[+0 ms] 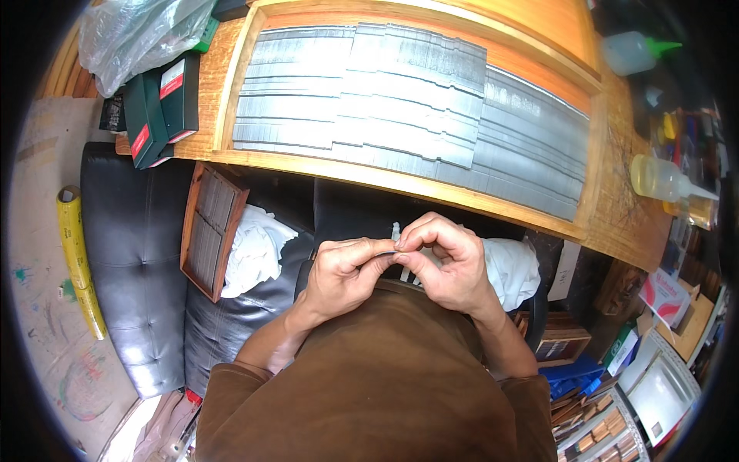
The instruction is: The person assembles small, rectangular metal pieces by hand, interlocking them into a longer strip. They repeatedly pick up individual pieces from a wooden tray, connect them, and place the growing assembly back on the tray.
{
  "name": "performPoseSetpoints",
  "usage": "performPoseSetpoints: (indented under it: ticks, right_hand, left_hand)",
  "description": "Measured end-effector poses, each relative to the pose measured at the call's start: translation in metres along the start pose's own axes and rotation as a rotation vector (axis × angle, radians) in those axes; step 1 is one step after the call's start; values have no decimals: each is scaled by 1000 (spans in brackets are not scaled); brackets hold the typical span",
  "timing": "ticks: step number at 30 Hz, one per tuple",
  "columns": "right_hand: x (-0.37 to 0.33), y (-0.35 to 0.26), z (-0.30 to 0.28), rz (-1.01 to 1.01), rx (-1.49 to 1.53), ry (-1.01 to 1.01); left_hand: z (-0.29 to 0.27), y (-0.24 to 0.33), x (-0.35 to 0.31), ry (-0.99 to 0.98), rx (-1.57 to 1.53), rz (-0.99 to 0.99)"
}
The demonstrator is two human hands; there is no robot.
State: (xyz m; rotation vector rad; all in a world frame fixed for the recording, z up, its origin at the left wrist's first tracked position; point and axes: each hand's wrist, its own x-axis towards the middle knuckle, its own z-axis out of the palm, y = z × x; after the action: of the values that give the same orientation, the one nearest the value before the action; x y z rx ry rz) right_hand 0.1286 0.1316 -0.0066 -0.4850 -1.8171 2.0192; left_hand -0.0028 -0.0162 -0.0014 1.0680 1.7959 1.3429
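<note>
My left hand (344, 276) and my right hand (448, 260) meet in front of my chest, thumbs and forefingers pinched together. Between the fingertips shows the edge of a thin dark strip (387, 253); the fingers cover most of it, so its kind cannot be made out. A small whitish tip (396, 230) stands just beyond the fingertips. Farther off, on the wooden table (627, 185), a shallow wooden tray (369, 172) holds rows of thin, shiny grey strips (408, 92) lying packed side by side.
A smaller wooden box of grey strips (214, 223) rests on the black padded seat (138, 262) beside a white cloth (258, 250). Dark green boxes (148, 115) and a plastic bag (138, 38) sit at the table's left end. Squeeze bottles (658, 177) stand at the right.
</note>
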Motion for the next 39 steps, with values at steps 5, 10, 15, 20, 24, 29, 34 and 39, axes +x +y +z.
performPoseSetpoints:
  ticks: [5,10,15,20,24,29,34,39]
  right_hand:
    - [0,-9,1,-3,-45,20]
    - [3,-11,-1,-85,-174,-9]
    - [0,-11,1,-66,-148,34]
    - [-6,-32,-6,-68,-293,88]
    - [-26,-119,-48,-131,-603,371]
    - [-19,-177,-146,-88,-1093,807]
    - [-22,-164,-109,-156,-887,412]
    - [-6,-80,-31,-62,-500,28]
  left_hand:
    - [1,0,0,0,-42,-17]
    - [-1,2,-1,-17,-38,-48]
    - [-2,4,1,-23,-49,-50]
    - [4,0,1,1,-70,21]
    - [5,-3,1,-13,-91,23]
    - [7,1,3,-55,-115,10]
    - [9,5,3,-62,-147,-19]
    - [7,6,3,-68,-131,-19]
